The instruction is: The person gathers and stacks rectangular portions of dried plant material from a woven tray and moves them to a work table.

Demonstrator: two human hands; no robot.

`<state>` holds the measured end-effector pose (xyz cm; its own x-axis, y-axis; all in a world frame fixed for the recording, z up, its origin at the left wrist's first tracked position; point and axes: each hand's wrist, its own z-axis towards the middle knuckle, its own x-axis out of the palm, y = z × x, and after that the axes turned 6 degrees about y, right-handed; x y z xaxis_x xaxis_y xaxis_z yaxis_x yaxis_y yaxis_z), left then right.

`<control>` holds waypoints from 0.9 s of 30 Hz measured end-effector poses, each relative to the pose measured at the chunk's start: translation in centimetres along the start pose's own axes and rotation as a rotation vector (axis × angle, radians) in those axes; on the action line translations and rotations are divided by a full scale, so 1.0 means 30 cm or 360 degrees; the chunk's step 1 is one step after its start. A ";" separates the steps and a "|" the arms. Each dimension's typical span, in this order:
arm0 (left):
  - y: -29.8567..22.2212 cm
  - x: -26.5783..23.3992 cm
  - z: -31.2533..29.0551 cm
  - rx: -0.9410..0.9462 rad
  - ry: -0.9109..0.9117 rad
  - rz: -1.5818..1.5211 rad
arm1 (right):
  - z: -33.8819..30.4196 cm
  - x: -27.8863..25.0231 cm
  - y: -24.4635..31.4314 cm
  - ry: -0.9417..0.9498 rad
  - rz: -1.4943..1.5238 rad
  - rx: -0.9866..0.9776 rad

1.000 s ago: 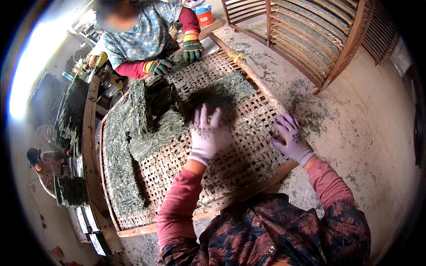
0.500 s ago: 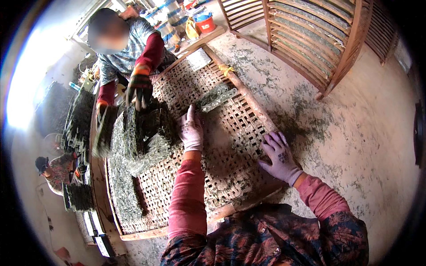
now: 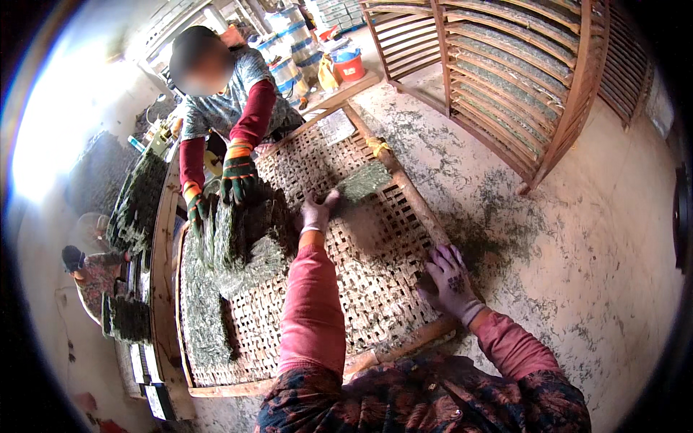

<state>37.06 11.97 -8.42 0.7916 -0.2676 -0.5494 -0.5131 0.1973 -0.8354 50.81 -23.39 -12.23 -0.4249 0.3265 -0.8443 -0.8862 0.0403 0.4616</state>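
Observation:
A woven bamboo tray [image 3: 390,281] with a wooden rim lies in front of me, tilted in the picture. My gloved left hand [image 3: 316,214] reaches over its middle, fingers apart, beside a flat dark green sheet [image 3: 364,182] that looks like dried seaweed. Whether it touches the sheet I cannot tell. My gloved right hand [image 3: 451,285] lies spread on the tray's right rim. Left of my left hand stands a pile of dark green sheets [image 3: 249,227], where a co-worker's dark gloves with orange cuffs [image 3: 238,177] press down. More green material [image 3: 206,310] covers the tray's left side.
A wooden slatted rack [image 3: 505,86] stands at the far right. Green scraps litter the pale floor [image 3: 563,252]. Beyond the tray are a red bucket [image 3: 349,66] and a yellow bag [image 3: 328,74]. Another person [image 3: 101,278] is at the far left, near stacked dark sheets [image 3: 126,317].
My left hand has drawn its long finger in and shifted slightly. The co-worker's left-side hand has moved in against the pile. My right hand stays at the rim. The whole view has shifted a little.

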 end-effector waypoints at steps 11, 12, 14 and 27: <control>-0.207 -0.071 -0.514 0.0921 -0.0129 0.1371 | 0.152 -0.183 0.104 -0.0387 -0.0296 -0.0333; -0.216 -0.087 -0.556 0.0992 -0.0105 0.1376 | 0.193 -0.209 0.144 -0.0366 -0.0383 -0.0380; -0.233 -0.147 -0.651 0.1145 0.0013 0.1338 | 0.265 -0.253 0.228 -0.0165 -0.0501 -0.0518; 0.053 -0.856 -0.647 0.1164 -0.0799 0.1195 | 0.566 -0.215 0.595 0.0166 0.1454 0.0274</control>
<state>9.48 0.86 3.98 0.4963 0.5195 -0.6956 -0.7247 0.6891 -0.0023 40.86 -8.73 6.07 -0.9650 0.2147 -0.1508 -0.1647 -0.0483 0.9852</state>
